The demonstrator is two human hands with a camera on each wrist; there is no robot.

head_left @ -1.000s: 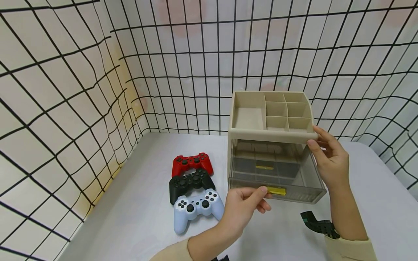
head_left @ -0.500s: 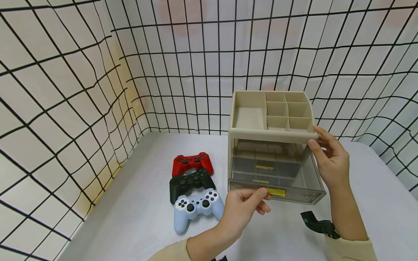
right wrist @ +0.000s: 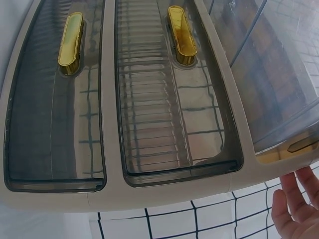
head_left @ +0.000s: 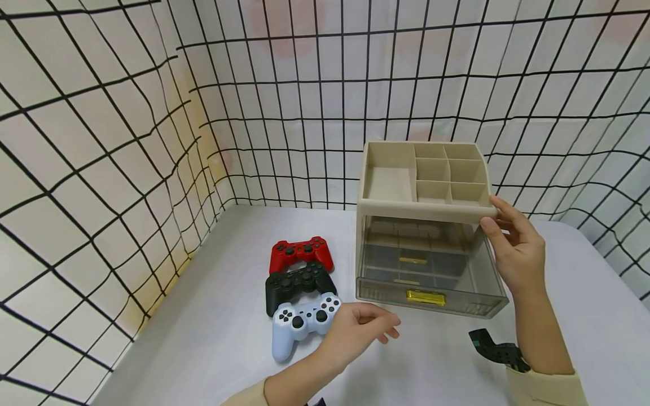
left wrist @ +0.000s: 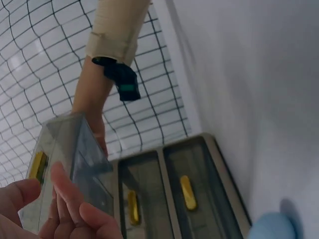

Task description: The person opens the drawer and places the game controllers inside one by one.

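Okay, left hand (head_left: 358,327) holds nothing, fingers loosely bent, near top drawer (head_left: 462,303), which juts from cabinet (head_left: 426,210); right hand (head_left: 520,254), loosely spread, rests on cabinet's right edge. Best brace there, moving drawer level by handle (head_left: 425,297).

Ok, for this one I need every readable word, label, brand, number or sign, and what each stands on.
No word, brand or number is readable in any view.
Light blue controller: marks on its buttons, too small to read.
Black controller: any button marks too small and dark to read.
Red controller: any button marks too small to read.
Drawer unit: no lettering visible.
Open drawer: faint front-corner patterning, too blurred to call text.
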